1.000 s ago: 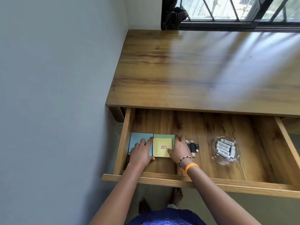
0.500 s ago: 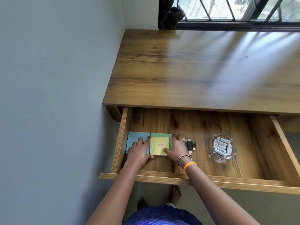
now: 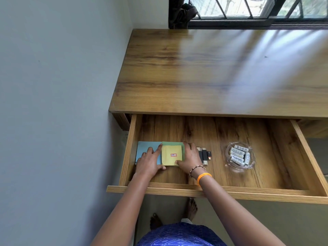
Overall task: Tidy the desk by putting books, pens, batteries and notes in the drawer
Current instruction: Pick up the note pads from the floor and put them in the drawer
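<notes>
The wooden drawer [image 3: 230, 192] stands pulled out under the desk top [image 3: 213, 71]. In its front left corner lie a blue note pad [image 3: 144, 148] and, right beside it, a yellow note pad [image 3: 171, 155] on top of a green one [image 3: 173, 143]. My left hand [image 3: 150, 161] lies flat on the blue pad, fingertips touching the yellow pad's left edge. My right hand [image 3: 190, 159] cups the yellow and green pads from the right, thumb at the front corner. Several white batteries [image 3: 239, 155] sit in a glass dish [image 3: 229, 165].
A few black USB sticks [image 3: 205, 154] lie right of my right hand. The grey wall [image 3: 58, 103] runs close along the drawer's left side. A barred window [image 3: 248, 9] is behind the desk. My bare feet [image 3: 191, 208] stand under the drawer front.
Both hands have stayed on the note pads, pressing them together; the yellow pad sits squarer against the blue one. Only the camera has shifted slightly.
</notes>
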